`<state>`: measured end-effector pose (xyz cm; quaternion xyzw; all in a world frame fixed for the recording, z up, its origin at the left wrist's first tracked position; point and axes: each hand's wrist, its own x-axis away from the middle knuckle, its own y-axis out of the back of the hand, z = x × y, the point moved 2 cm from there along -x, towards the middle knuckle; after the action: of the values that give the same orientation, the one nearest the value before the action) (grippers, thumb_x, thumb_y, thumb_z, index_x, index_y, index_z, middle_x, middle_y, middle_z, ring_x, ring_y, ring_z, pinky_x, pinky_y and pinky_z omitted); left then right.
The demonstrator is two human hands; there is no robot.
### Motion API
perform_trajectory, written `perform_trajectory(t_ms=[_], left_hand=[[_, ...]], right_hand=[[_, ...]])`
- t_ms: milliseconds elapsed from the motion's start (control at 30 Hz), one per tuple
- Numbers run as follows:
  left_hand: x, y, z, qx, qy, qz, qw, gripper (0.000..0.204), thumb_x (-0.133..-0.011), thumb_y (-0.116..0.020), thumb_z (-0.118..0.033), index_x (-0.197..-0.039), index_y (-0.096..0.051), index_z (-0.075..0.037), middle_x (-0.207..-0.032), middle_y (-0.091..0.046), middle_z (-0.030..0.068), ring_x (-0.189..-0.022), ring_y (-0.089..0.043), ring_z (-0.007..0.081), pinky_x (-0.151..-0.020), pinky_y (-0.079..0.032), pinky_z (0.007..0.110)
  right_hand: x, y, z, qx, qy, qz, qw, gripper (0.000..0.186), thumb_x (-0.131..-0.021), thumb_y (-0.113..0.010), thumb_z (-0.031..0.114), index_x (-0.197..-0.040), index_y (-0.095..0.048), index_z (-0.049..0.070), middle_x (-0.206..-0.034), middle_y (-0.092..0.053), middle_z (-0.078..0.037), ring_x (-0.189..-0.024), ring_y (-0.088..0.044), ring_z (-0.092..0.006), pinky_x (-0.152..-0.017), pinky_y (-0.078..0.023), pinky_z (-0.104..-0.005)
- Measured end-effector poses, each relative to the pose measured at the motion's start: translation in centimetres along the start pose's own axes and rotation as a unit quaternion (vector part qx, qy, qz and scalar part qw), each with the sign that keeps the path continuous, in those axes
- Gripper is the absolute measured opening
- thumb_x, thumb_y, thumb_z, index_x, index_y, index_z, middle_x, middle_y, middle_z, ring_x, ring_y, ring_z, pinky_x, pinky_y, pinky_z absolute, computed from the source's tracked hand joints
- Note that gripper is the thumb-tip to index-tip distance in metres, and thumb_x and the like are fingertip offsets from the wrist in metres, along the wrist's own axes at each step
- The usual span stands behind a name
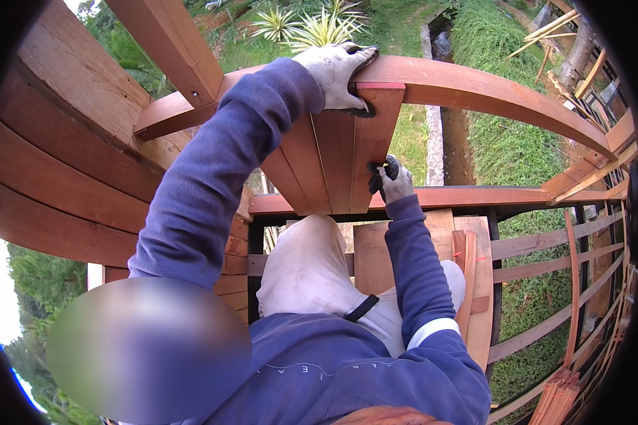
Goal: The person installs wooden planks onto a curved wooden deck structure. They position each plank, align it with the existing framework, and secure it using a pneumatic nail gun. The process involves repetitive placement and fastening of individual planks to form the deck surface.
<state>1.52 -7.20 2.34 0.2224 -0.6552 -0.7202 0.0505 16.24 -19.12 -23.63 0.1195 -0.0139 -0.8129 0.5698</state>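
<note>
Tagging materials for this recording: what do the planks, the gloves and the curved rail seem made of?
Planks: wood, apparently planed smooth, judging by the reddish-brown grain and straight edges. Gloves: probably pale, creased fabric, with black, possibly rubber-coated parts. Curved rail: likely wood too, in a similar reddish brown; its slight sheen could be varnish or just daylight.

I locate flat reddish-brown wooden slats (337,163) between a curved brown timber rail (475,78) and a straight brown timber rail (475,196). Left of these, I log long brown wooden planks (57,180).
</note>
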Motion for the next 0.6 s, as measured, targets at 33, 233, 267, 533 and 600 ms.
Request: perform_trajectory(t_ms=[33, 233, 267, 533, 600], left_hand=[[-0.1, -0.1, 0.0, 0.002, 0.001, -0.001, 1.000, 0.094, -0.069, -0.078, -0.039, -0.143, -0.035, 0.001, -0.129, -0.050, 0.0272, -0.115, -0.054, 0.0387, -0.101, -0.043, 0.040], [0.0, -0.1, 0.0, 0.013, 0.007, -0.006, 1.000, 0.093, -0.069, -0.077, -0.040, -0.142, -0.036, 0.000, -0.126, -0.052, 0.0273, -0.113, -0.056, 0.0386, -0.100, -0.044, 0.039], [0.0, -0.1, 0.0, 0.004, 0.013, -0.005, 1.000, 0.093, -0.069, -0.077, -0.039, -0.142, -0.036, 0.000, -0.126, -0.052, 0.0268, -0.112, -0.056, 0.0380, -0.100, -0.044, 0.039], [0.2, -0.8, 0.4, -0.031, 0.017, -0.026, 0.999, 0.087, -0.071, -0.075, -0.042, -0.141, -0.040, -0.003, -0.124, -0.056, 0.0219, -0.109, -0.059, 0.0342, -0.096, -0.047, 0.038], [0.6, 1.6, -1.3, 0.021, 0.047, 0.019, 0.998, 0.093, -0.066, -0.078, -0.046, -0.136, -0.042, 0.003, -0.127, -0.053, 0.0272, -0.117, -0.053, 0.0399, -0.099, -0.043, 0.041]], right_hand=[[0.0, 0.0, 0.0, -0.004, -0.003, -0.008, 1.000, 0.022, -0.090, -0.056, 0.006, -0.111, -0.060, 0.002, -0.075, -0.069, -0.008, -0.054, -0.064, -0.0160, -0.052, -0.053, -0.0299], [0.1, -0.1, 0.3, 0.040, 0.008, -0.022, 0.999, 0.021, -0.089, -0.057, 0.007, -0.109, -0.060, 0.002, -0.077, -0.068, -0.011, -0.058, -0.065, -0.0189, -0.056, -0.054, -0.0320], [0.2, -0.1, 0.7, 0.070, 0.015, -0.030, 0.997, 0.023, -0.089, -0.057, 0.009, -0.111, -0.060, 0.003, -0.079, -0.069, -0.011, -0.060, -0.066, -0.0196, -0.057, -0.054, -0.0327], [-0.5, -0.5, -3.2, 0.093, 0.000, -0.040, 0.995, 0.033, -0.086, -0.063, 0.017, -0.118, -0.059, 0.007, -0.089, -0.069, -0.015, -0.080, -0.068, -0.0298, -0.073, -0.053, -0.0389], [0.1, -0.2, -1.7, 0.064, -0.028, -0.030, 0.997, 0.034, -0.086, -0.063, 0.016, -0.118, -0.059, 0.008, -0.089, -0.070, -0.015, -0.079, -0.068, -0.0290, -0.073, -0.054, -0.0380]])
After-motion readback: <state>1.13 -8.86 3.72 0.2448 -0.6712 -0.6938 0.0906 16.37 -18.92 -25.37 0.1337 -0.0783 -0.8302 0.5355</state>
